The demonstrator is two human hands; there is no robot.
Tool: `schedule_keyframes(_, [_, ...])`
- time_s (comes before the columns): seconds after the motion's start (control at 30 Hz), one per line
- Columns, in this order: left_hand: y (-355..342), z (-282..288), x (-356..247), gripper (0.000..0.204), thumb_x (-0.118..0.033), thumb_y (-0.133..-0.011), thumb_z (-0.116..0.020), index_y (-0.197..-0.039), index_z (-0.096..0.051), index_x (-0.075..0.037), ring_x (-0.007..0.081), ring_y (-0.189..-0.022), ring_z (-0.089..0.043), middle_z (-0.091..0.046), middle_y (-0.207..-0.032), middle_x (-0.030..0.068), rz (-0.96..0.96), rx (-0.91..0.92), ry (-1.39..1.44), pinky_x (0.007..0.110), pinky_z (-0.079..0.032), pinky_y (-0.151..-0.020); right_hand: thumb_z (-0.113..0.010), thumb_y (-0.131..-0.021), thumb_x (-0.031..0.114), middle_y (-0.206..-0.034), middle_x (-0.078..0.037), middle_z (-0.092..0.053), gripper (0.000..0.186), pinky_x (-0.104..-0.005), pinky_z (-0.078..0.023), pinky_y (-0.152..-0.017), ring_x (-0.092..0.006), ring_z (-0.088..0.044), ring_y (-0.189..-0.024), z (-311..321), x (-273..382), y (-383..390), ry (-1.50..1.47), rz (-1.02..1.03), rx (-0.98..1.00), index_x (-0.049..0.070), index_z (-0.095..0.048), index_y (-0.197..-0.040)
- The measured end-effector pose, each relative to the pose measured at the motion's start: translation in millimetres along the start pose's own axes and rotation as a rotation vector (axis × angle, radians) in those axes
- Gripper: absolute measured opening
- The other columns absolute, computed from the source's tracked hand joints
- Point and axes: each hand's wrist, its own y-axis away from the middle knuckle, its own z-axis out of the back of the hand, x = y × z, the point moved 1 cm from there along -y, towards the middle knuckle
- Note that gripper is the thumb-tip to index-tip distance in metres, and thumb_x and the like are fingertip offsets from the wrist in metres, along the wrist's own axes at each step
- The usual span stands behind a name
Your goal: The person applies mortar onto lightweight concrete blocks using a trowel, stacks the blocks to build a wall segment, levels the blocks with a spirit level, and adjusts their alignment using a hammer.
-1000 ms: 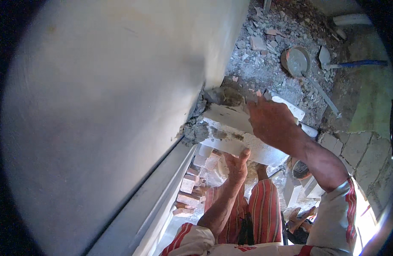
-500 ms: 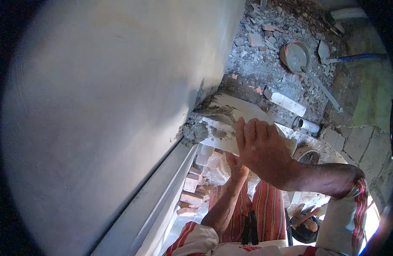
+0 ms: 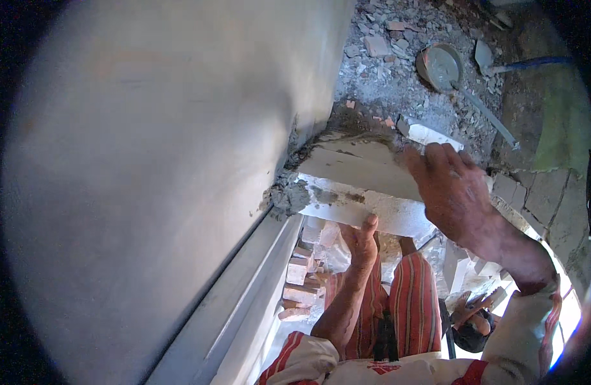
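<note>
Single head-worn fisheye camera, left of your pair, looking steeply down and slightly ahead. Upright, unmirrored: your left is on its left. Your shirt [image 3: 347, 371] and trousers [image 3: 414, 301] sit at the bottom, seen from above; your forearms [image 3: 347, 301] reach up from there. Left hand [image 3: 363, 242] and right hand [image 3: 451, 191] are close, right of centre. Wall [image 3: 167, 160] takes the left half, also close. Floor [image 3: 372, 77] and bucket [image 3: 442, 67], upper right, sit farther off. Straight edges bend near the rim; corners black.
</note>
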Motion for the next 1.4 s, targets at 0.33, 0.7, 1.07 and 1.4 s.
schedule_keyframes(0.33, [-1, -16, -19, 0.067, -0.036, -0.077, -0.068, -0.128, -0.043, -0.001, 0.0248, -0.109, -0.047, -0.049, -0.12, 0.0101, 0.043, -0.006, 0.018, 0.039, -0.035, -0.099, -0.062, -0.079, 0.016, -0.088, -0.012, -0.056, 0.044, -0.0398, -0.051, -0.073, -0.0287, -0.06, -0.085, -13, 24, 16, -0.092, 0.04, -0.059, 0.004, -0.052, -0.12])
schedule_keyframes(0.7, [0, -7, -8, 0.063, -0.032, -0.082, -0.069, -0.129, -0.044, 0.001, 0.0274, -0.113, -0.046, -0.046, -0.125, 0.0141, -0.011, 0.017, -0.059, 0.039, -0.035, -0.1, -0.066, -0.087, 0.016, -0.102, -0.024, -0.06, 0.048, -0.0421, -0.051, -0.077, -0.0345, -0.064, -0.09, -26, 51, 69, -1.028, -0.301, 0.26, -0.004, -0.045, -0.126])
schedule_keyframes(1.07, [23, -3, 0, 0.036, -0.019, -0.094, -0.059, -0.126, -0.051, -0.003, 0.0209, -0.111, -0.053, -0.058, -0.123, 0.0095, -0.224, 0.155, 0.028, 0.036, -0.041, -0.099, -0.062, -0.088, 0.016, -0.114, -0.031, -0.053, 0.052, -0.0472, -0.047, -0.088, -0.0461, -0.056, -0.106, -52, 122, 71, -1.269, -0.386, 0.003, -0.005, -0.04, -0.129])
schedule_keyframes(1.4, [28, 16, 20, 0.047, -0.029, -0.088, -0.068, -0.124, -0.052, -0.005, 0.0208, -0.105, -0.053, -0.057, -0.12, 0.0101, 0.257, -0.03, -0.099, 0.036, -0.042, -0.091, -0.063, -0.086, 0.02, -0.103, -0.022, -0.051, 0.055, -0.05, -0.053, -0.069, -0.0428, -0.061, -0.083, -57, 158, 57, -0.989, -0.36, 0.118, -0.001, -0.036, -0.13])
